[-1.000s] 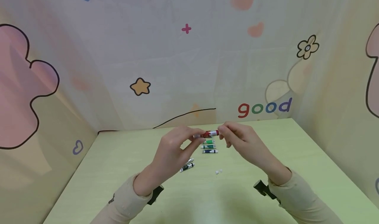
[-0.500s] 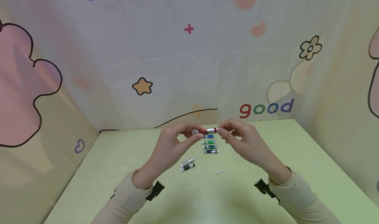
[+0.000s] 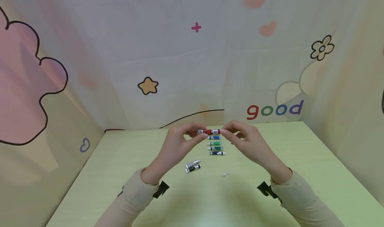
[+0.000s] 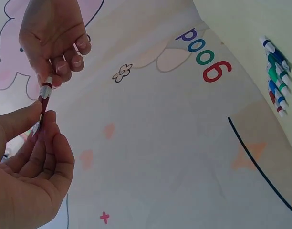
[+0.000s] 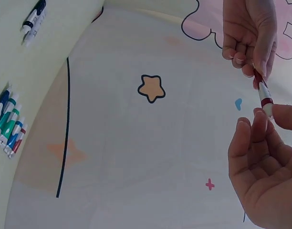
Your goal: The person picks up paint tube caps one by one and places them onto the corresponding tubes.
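Observation:
A small red-and-white paint tube [image 3: 211,132] is held level above the table in the head view. My left hand [image 3: 180,142] pinches its flat tail end between thumb and fingers. At the other end, my right hand [image 3: 247,138] pinches the white cap [image 5: 268,110] with thumb and fingertips. Both wrist views show the tube between the two hands, its red band beside the cap. Behind and below it lie a blue tube [image 3: 214,138], a light green tube [image 3: 214,143], a dark green tube [image 3: 215,148] and a dark blue tube [image 3: 217,153] in a row.
A silvery-white tube [image 3: 193,163] and a black tube [image 3: 193,169] lie side by side, nearer on the left. Small white pieces [image 3: 224,174] sit right of them. Another red tube [image 4: 281,111] ends the row. A printed curtain [image 3: 168,53] hangs behind the table [image 3: 126,160].
The tube has turned from slightly tilted to level, and more of its red label shows as the left fingers sit nearer its tail. The head view has shifted slightly; both hands keep their hold.

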`<state>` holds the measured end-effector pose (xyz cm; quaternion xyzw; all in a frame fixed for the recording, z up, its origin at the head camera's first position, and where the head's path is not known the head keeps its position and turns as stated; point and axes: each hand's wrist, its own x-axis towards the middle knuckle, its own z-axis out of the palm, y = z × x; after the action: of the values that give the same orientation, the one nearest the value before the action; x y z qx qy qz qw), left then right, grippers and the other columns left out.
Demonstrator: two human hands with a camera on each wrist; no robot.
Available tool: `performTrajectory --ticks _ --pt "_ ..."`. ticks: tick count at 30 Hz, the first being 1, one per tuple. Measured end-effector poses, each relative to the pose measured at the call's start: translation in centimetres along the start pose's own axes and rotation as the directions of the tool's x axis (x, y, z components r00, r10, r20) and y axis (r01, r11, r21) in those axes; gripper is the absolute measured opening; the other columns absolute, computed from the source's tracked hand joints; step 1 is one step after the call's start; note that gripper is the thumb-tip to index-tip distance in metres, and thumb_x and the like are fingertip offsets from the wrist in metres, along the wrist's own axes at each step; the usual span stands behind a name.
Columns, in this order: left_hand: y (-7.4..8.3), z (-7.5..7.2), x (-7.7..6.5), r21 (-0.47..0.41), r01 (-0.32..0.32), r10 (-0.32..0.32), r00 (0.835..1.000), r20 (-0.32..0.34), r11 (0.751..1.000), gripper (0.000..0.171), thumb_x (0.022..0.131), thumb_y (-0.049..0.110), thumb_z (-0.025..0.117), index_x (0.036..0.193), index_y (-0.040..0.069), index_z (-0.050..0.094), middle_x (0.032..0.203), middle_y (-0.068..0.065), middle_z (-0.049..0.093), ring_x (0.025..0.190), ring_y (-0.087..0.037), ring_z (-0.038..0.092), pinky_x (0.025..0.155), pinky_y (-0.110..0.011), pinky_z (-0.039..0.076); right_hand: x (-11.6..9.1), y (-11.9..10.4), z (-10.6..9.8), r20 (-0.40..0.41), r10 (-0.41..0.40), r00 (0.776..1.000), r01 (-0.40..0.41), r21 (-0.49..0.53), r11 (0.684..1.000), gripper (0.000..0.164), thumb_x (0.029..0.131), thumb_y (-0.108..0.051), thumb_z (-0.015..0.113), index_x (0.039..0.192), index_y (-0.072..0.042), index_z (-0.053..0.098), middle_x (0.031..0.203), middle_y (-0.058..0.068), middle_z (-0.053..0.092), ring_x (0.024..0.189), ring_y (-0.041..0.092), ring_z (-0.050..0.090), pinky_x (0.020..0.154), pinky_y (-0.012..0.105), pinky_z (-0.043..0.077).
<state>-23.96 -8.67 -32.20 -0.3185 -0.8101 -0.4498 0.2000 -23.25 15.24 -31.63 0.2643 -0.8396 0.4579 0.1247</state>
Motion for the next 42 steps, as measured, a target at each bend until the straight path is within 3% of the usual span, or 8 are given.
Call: performTrajectory --ticks 10,20,29,35,42 --pt "-2.1 1.4 0.7 -0.083 0.183 -0.176 0.981 0.079 0.98 0.017 0.091 0.022 0.077 0.105 0.012 0.074 0.088 0.004 0.072 0.077 -0.015 0.064 0.067 -0.033 0.053 0.5 2.5 0.1 0.019 0.111 0.994 -0.111 -0.006 0.994 0.022 0.1 -0.028 0.066 0.107 -0.008 0.072 0.095 0.005 0.069 0.085 0.022 0.061 0.072 0.032 0.054" --pt "-3.7 1.9 1.0 -0.229 0.351 -0.297 0.924 0.241 0.908 0.026 0.095 0.032 0.072 0.109 0.011 0.073 0.102 -0.002 0.073 0.092 -0.018 0.068 0.087 -0.041 0.053 0.4 3.8 0.0 0.045 0.187 0.981 -0.189 0.057 0.98 0.024 0.098 -0.028 0.068 0.111 -0.008 0.071 0.099 0.005 0.069 0.089 0.027 0.064 0.078 0.035 0.054" --pt "-4.8 2.8 1.1 -0.24 0.428 -0.35 0.885 0.309 0.871 0.024 0.097 0.026 0.07 0.112 0.007 0.072 0.104 -0.003 0.072 0.094 -0.019 0.065 0.084 -0.034 0.051 0.3 5.5 0.3 0.083 0.237 0.968 -0.247 0.127 0.961 0.025 0.098 -0.025 0.068 0.113 -0.005 0.071 0.102 0.008 0.071 0.092 0.028 0.064 0.082 0.039 0.052" --pt "-5.8 3.7 1.0 -0.19 0.446 -0.372 0.869 0.325 0.875 0.022 0.096 0.02 0.071 0.114 0.008 0.071 0.102 -0.002 0.07 0.091 -0.019 0.061 0.078 -0.032 0.049 0.3 7.0 0.7 0.119 0.287 0.951 -0.302 0.135 0.944 0.024 0.098 -0.022 0.068 0.114 -0.004 0.07 0.104 0.011 0.07 0.092 0.027 0.064 0.082 0.036 0.052" --pt "-7.8 5.3 0.8 -0.138 0.446 -0.381 0.86 0.341 0.884 0.021 0.093 0.017 0.074 0.112 0.009 0.07 0.097 -0.001 0.066 0.088 -0.019 0.059 0.076 -0.036 0.051 0.6 8.8 1.3 0.161 0.298 0.941 -0.311 0.062 0.948 0.024 0.099 -0.021 0.066 0.114 -0.003 0.07 0.104 0.008 0.071 0.089 0.022 0.064 0.08 0.034 0.053"
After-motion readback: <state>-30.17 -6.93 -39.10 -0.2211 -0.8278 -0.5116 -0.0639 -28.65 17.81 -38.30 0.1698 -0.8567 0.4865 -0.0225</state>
